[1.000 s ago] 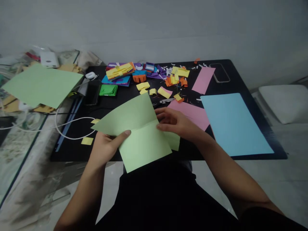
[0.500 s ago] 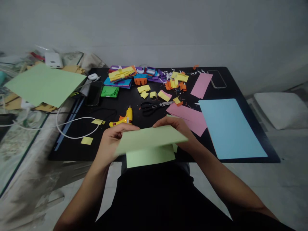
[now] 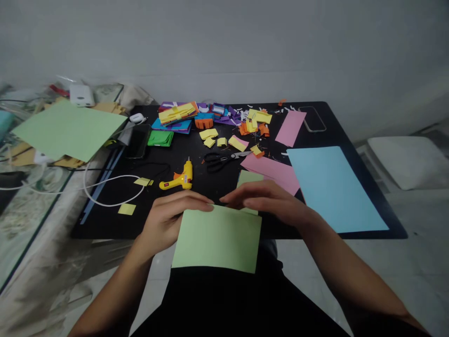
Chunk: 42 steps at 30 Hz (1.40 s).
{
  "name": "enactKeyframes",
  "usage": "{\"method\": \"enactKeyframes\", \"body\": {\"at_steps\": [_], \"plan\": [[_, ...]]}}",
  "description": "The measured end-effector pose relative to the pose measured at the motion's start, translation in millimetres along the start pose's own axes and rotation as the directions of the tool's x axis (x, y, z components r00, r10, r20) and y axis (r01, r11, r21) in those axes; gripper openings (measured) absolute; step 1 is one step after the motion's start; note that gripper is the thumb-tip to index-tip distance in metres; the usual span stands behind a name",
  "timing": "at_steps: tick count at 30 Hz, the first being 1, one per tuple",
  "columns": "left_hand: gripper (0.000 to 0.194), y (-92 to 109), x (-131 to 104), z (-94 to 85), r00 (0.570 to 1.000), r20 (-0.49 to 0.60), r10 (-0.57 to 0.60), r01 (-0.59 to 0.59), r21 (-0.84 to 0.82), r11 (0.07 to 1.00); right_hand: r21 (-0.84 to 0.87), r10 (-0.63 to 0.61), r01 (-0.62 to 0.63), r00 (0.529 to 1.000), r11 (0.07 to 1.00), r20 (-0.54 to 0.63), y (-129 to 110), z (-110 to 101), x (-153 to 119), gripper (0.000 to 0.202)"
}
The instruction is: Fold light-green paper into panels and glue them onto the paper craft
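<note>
At the near edge of the black table, a folded light-green paper sheet lies in front of the person's body, its near part reaching past the tabletop. The left hand is at its far-left corner, fingers extended close together, tips at the far edge; whether they pinch it cannot be told. The right hand arches over its far-right part, fingers bent and close together, thumb a little apart — whether it touches the sheet is unclear. Partly under this hand is a smaller green paper piece. Beyond the left hand lies a yellow hot glue gun, with black-handled scissors to its right. Pink paper and a light-blue sheet lie farther right. Folded paper bundles and coloured scraps fill the far side; a large green sheet rests on the clutter at far left.
</note>
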State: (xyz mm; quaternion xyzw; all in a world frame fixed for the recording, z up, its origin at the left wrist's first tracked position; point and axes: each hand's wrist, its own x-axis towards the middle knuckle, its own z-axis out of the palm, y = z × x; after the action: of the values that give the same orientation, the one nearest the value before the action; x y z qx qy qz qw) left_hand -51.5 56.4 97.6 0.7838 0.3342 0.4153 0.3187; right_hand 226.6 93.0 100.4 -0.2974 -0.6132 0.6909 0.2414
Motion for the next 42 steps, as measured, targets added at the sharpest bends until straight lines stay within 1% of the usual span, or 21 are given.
{"method": "enactKeyframes", "body": {"at_steps": [1,2,4,5,8,10,11,12,14,15,18,22,24,26,30,34,36,38,40,42], "plan": [[0.025,1.0,0.6,0.1,1.0,0.004,0.017,-0.017,0.01,1.0,-0.113,0.024,-0.031,0.998,0.993,-0.061,-4.5,7.3,2.1,0.029],[0.026,1.4,0.6,-0.8,0.999,0.013,0.03,-0.03,0.017,0.999,-0.19,0.024,-0.043,0.995,0.981,-0.101,-8.2,14.5,4.1,0.027],[0.03,-0.1,-1.2,-5.3,0.999,0.046,0.025,-0.026,0.018,1.0,-0.294,0.01,-0.049,0.991,0.955,-0.135,-12.3,25.8,7.0,0.02],[0.032,-1.6,-2.7,-8.5,0.998,0.06,0.001,-0.001,0.005,1.0,-0.326,-0.001,-0.049,0.989,0.944,-0.151,-12.6,29.2,7.7,0.019],[0.033,-6.4,-6.9,-16.4,0.989,0.046,-0.141,0.146,-0.137,0.98,-0.41,-0.039,-0.046,0.98,0.911,-0.197,-8.8,32.3,7.2,0.016],[0.032,-6.3,-6.6,-15.6,0.968,0.033,-0.248,0.25,-0.201,0.947,-0.469,-0.069,-0.035,0.977,0.882,-0.203,-5.2,33.1,6.4,0.015],[0.029,-4.8,-5.2,-13.0,0.957,0.034,-0.289,0.29,-0.179,0.94,-0.493,-0.08,-0.027,0.977,0.87,-0.196,-3.8,34.0,6.4,0.015],[0.026,-2.7,-3.3,-9.4,0.948,0.042,-0.316,0.319,-0.113,0.941,-0.507,-0.088,-0.02,0.978,0.862,-0.188,-2.7,35.2,6.4,0.016],[0.015,2.1,1.0,-1.8,0.939,0.057,-0.339,0.337,0.032,0.941,-0.519,-0.1,-0.01,0.978,0.855,-0.183,-1.6,37.7,6.7,0.017],[0.014,3.8,2.5,1.0,0.936,0.068,-0.345,0.34,0.076,0.937,-0.516,-0.101,-0.008,0.978,0.857,-0.183,-1.4,38.2,6.4,0.016],[0.02,2.9,2.0,2.0,0.915,0.054,-0.399,0.392,0.115,0.913,-0.489,-0.088,-0.03,0.972,0.872,-0.216,-0.2,33.8,2.6,0.016],[0.022,-10.9,-5.8,-5.1,0.859,-0.038,-0.51,0.511,0.073,0.856,-0.38,0.008,-0.13,0.952,0.916,-0.306,6.8,19.2,-7.5,0.021],[0.023,-18.0,-9.2,-6.5,0.83,-0.035,-0.557,0.558,0.033,0.829,-0.338,0.054,-0.17,0.944,0.926,-0.325,11.7,14.0,-11.5,0.023],[0.025,-22.9,-11.7,-6.1,0.804,-0.002,-0.595,0.595,0.0,0.804,-0.338,0.078,-0.194,0.942,0.921,-0.328,15.8,11.5,-13.6,0.023],[0.028,-27.6,-16.8,-3.3,0.779,0.043,-0.626,0.627,-0.045,0.778,-0.357,0.097,-0.219,0.94,0.908,-0.328,20.9,10.1,-12.8,0.022],[0.03,-33.8,-21.2,2.5,0.766,0.032,-0.642,0.642,-0.09,0.762,-0.386,0.093,-0.218,0.944,0.896,-0.317,27.2,7.0,-7.2,0.023],[0.031,-38.5,-23.6,7.2,0.756,-0.006,-0.654,0.648,-0.133,0.75,-0.39,0.063,-0.201,0.939,0.898,-0.339,31.9,4.9,-4.4,0.026],[0.033,-43.1,-28.0,12.2,0.729,-0.086,-0.679,0.658,-0.182,0.731,-0.388,0.016,-0.181,0.92,0.904,-0.392,37.8,3.6,-3.7,0.026],[0.036,-45.8,-36.0,17.0,0.694,-0.179,-0.697,0.666,-0.209,0.717,-0.415,-0.044,-0.175,0.883,0.893,-0.466,45.7,4.5,-6.6,0.025],[0.043,-45.4,-47.9,21.0,0.676,-0.236,-0.699,0.674,-0.187,0.715,-0.493,-0.118,-0.19,0.841,0.849,-0.529,56.1,8.4,-13.2,0.025]]}}
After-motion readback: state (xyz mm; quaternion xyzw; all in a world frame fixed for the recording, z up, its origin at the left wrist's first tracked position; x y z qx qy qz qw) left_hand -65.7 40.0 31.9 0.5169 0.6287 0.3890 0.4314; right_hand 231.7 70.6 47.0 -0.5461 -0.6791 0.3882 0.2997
